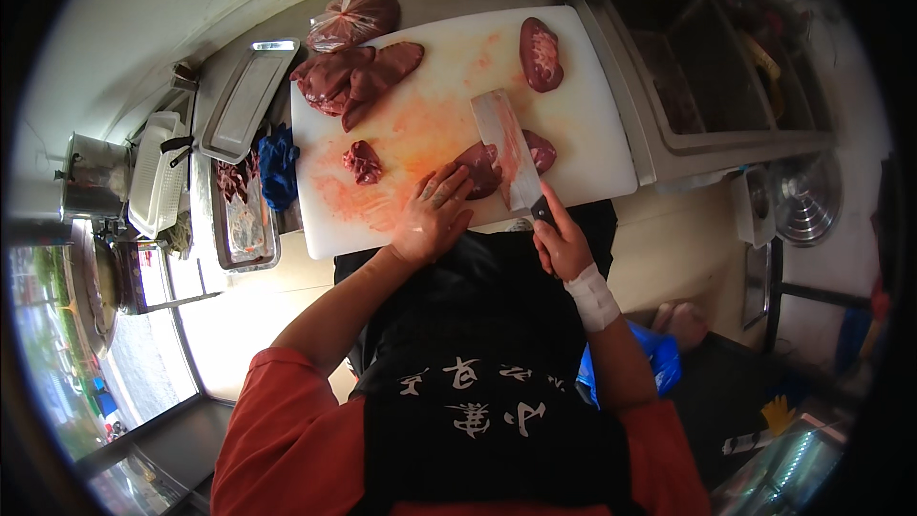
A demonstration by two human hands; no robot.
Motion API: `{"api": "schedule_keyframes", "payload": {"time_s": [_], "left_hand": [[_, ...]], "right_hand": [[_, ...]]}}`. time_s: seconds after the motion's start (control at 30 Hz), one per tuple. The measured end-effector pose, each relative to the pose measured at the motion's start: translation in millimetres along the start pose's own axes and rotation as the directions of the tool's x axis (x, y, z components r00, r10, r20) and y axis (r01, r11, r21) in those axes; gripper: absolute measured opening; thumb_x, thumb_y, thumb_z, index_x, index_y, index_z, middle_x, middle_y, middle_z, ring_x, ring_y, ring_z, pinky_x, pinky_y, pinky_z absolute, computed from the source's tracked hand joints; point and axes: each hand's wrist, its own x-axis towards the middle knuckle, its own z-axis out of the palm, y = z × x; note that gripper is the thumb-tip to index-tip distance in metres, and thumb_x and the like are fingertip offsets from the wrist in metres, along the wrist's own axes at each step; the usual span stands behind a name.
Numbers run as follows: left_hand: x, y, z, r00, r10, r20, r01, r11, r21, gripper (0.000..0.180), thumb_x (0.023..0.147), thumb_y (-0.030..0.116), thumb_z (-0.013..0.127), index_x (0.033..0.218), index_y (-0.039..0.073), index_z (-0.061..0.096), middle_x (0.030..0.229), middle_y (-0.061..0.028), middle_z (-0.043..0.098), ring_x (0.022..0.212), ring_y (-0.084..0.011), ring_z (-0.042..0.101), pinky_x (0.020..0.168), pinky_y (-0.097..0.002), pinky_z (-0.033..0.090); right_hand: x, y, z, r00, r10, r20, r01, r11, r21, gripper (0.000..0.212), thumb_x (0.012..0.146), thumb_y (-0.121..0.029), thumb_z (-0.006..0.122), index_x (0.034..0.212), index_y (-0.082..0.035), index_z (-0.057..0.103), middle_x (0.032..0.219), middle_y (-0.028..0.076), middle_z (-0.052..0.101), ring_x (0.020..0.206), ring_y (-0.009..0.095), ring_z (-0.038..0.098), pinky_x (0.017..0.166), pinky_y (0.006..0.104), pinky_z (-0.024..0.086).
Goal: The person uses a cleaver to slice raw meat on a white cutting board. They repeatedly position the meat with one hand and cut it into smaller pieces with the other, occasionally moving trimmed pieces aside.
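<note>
A white cutting board [573, 105], stained red, lies on the counter. My right hand [561, 244], bandaged at the wrist, grips the dark handle of a broad cleaver [506, 143] whose blade rests across a dark red kidney-like piece of meat [540, 150]. My left hand [435, 215] presses its fingers on the left part of that meat [482, 172]. A small meat chunk [363, 162] lies to the left, a halved kidney [541, 53] at the far right of the board, and a large liver-like pile [353, 78] at the far left corner.
A bagged piece of meat [355, 16] sits behind the board. Left of it are a steel tray lid [246, 96], a tray with scraps [239, 210], a blue glove [279, 164] and a white basket [158, 172]. A steel sink [726, 86] is on the right.
</note>
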Motion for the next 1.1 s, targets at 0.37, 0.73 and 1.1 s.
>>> {"api": "schedule_keyframes", "payload": {"time_s": [0.37,0.73,1.1], "left_hand": [[-2,3,3,0.992,0.034,-0.121,-0.036,0.999,-0.011,0.045,0.086,0.013,0.074,0.128,-0.001,0.067,0.136,-0.0168,0.063,0.128,-0.0366,0.058,0.109,-0.0511,0.048],[-2,3,5,0.988,0.007,-0.156,-0.007,1.0,0.004,0.04,0.084,0.008,0.075,0.123,-0.002,0.07,0.13,-0.0161,0.065,0.123,-0.0372,0.061,0.103,-0.0497,0.051],[-1,1,5,0.985,0.026,-0.17,-0.032,0.999,-0.03,0.04,0.082,0.0,0.071,0.122,-0.003,0.07,0.128,-0.0182,0.065,0.121,-0.0393,0.062,0.102,-0.0497,0.052]], "right_hand": [[-16,3,-1,0.994,0.103,0.024,-0.101,0.994,-0.051,0.069,0.108,-0.012,0.051,0.17,-0.023,0.023,0.073,-0.001,0.053,0.051,0.008,0.046,0.047,0.0253,0.042],[-50,8,-1,0.981,0.193,0.025,-0.193,0.981,-0.011,0.07,0.107,-0.011,0.052,0.17,-0.024,0.025,0.073,-0.001,0.053,0.053,0.007,0.047,0.052,0.0245,0.043],[-28,14,6,0.992,0.106,0.062,-0.107,0.994,0.02,0.07,0.107,-0.012,0.054,0.17,-0.025,0.026,0.073,-0.001,0.053,0.053,0.007,0.046,0.049,0.0246,0.042]]}}
